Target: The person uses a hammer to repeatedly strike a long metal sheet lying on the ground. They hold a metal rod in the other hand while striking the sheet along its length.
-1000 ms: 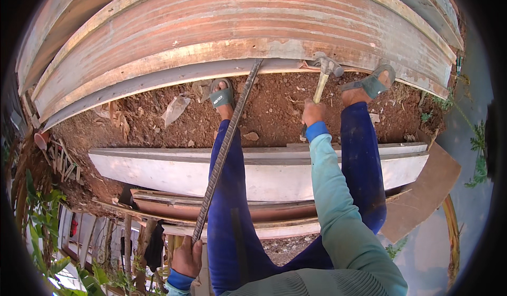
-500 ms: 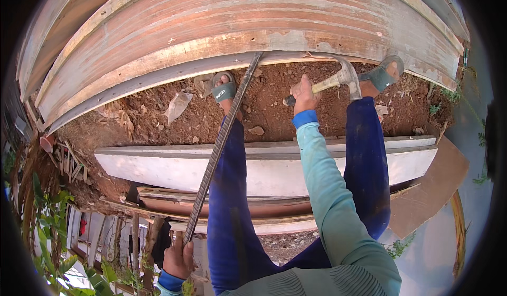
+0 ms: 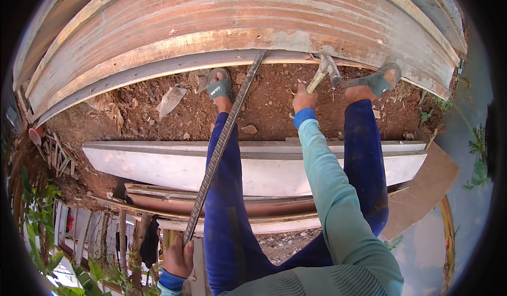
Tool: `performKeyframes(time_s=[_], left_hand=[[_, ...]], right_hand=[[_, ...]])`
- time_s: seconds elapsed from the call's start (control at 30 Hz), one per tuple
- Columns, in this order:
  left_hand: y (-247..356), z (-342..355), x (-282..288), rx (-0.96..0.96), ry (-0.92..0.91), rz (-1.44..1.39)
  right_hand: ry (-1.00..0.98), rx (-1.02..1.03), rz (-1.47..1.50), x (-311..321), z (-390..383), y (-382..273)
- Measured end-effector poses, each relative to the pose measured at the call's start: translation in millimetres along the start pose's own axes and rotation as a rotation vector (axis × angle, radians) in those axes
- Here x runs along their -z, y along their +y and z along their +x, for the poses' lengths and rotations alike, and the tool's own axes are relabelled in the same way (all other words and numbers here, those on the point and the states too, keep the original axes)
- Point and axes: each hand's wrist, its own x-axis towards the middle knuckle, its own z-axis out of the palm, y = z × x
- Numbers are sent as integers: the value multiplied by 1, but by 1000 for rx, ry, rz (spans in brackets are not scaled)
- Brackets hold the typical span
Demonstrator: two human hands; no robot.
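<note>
My left hand (image 3: pixel 178 260) is closed around the lower end of a long ribbed steel bar (image 3: pixel 223 147). The bar slants up across my left leg, and its far end meets the lower edge of a large wooden panel (image 3: pixel 222 16). In my right hand (image 3: pixel 304 100) is a claw hammer (image 3: pixel 319 77), gripped by its light handle. The hammer's head is at the panel's lower edge, beside a small splintered strip; whether it touches the wood I cannot tell.
My sandalled feet stand on reddish soil (image 3: pixel 185 121) between the panel and a stack of white boards (image 3: pixel 158 161). Behind those lie more planks (image 3: pixel 264 206) and a brown sheet (image 3: pixel 428 182). A crumpled plastic scrap (image 3: pixel 170 101) lies left of my feet. Plants (image 3: pixel 39 232) grow at the left.
My right hand has turned the hammer, swinging its head up and left to the panel's lower edge. The steel bar stays in my left hand, and the view has shifted slightly.
</note>
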Motion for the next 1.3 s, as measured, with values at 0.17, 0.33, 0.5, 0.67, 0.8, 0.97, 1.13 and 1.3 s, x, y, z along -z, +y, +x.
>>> performKeyframes(time_s=[0.17,0.33,0.5,0.67,0.8,0.97,1.13,1.3], left_hand=[[6,-1,-17,-29,15,-92],[23,-12,-24,-49,49,-126],[41,-52,-7,-55,39,-66],[52,-108,14,-72,37,-55],[49,-100,15,-163,67,30],[78,-80,1,-170,111,20],[146,-74,-2,-113,83,30],[166,-93,-12,-119,99,76]], right_hand=[[-201,-119,-172,41,3,-17],[-286,-170,-148,51,3,-17],[-319,-149,-221,51,4,-23],[-273,-129,-163,34,20,0],[-169,-77,-259,39,8,-19],[-199,26,-305,39,-6,-28],[-293,50,-266,51,-10,-33],[-383,-14,-195,50,-10,-34]])
